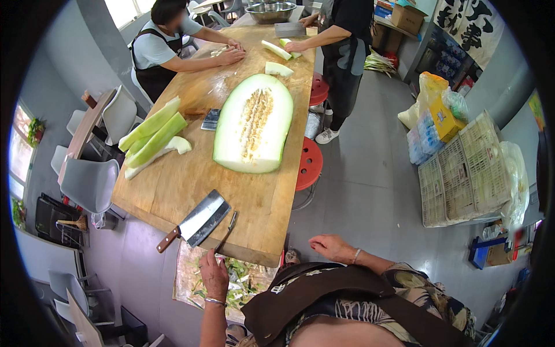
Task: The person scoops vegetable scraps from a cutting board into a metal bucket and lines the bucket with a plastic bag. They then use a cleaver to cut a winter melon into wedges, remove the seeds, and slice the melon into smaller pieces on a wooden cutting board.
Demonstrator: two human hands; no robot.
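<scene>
My left hand (213,272) is at the near table edge, its fingers closed on the handle end of a dark peeler (227,232). My right hand (331,248) hangs in the air right of the table, loosely bent with nothing in it. A cleaver with a wooden handle (206,218) lies left of the peeler, its handle jutting past the edge. Farther up lies a large halved winter melon (256,126), cut face up with seeds showing. A second cleaver (210,119) lies against its left side. Long green-skinned melon strips (154,134) are piled at the table's left.
Two people stand or sit at the far end of the wooden table (260,204); one holds a cleaver (290,29) beside melon pieces (276,50). Red stools (309,164) stand along the right side. Scraps (238,277) lie below the near edge. Plastic crates (466,173) stand at right.
</scene>
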